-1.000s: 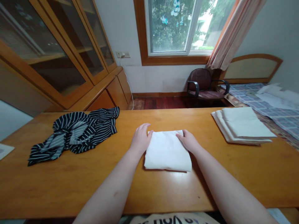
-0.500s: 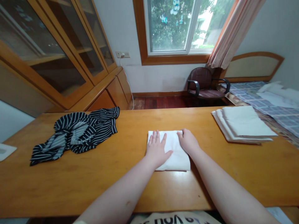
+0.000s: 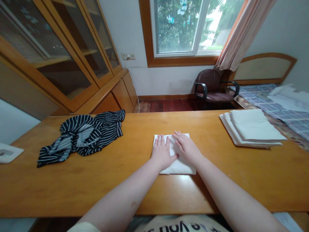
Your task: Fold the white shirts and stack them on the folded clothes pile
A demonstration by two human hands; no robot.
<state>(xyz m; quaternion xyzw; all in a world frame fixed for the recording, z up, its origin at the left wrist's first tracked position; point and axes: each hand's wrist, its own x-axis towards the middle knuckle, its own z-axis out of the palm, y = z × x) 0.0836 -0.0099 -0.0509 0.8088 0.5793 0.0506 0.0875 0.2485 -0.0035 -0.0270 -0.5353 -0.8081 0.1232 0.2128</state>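
Observation:
A folded white cloth [image 3: 180, 168] lies flat on the wooden table in front of me. On its left part rests my left hand [image 3: 163, 155], palm down with the fingers spread. My right hand [image 3: 187, 147] lies flat on the cloth's right part, fingers stretched toward the far edge and close to the left hand. Both palms cover much of the cloth; neither hand grips anything.
A crumpled black-and-white striped garment [image 3: 82, 135] lies on the table [image 3: 108, 183] at left, with a white object [image 3: 11, 153] beyond its near end. A stack of folded white cloths [image 3: 253, 127] sits at right. Behind stand a chair [image 3: 212, 85] and a glass-door cabinet [image 3: 96, 75].
My right hand has moved from the cloth's right edge inward onto its top and flattened out. My left hand stays in place. The view has shifted slightly.

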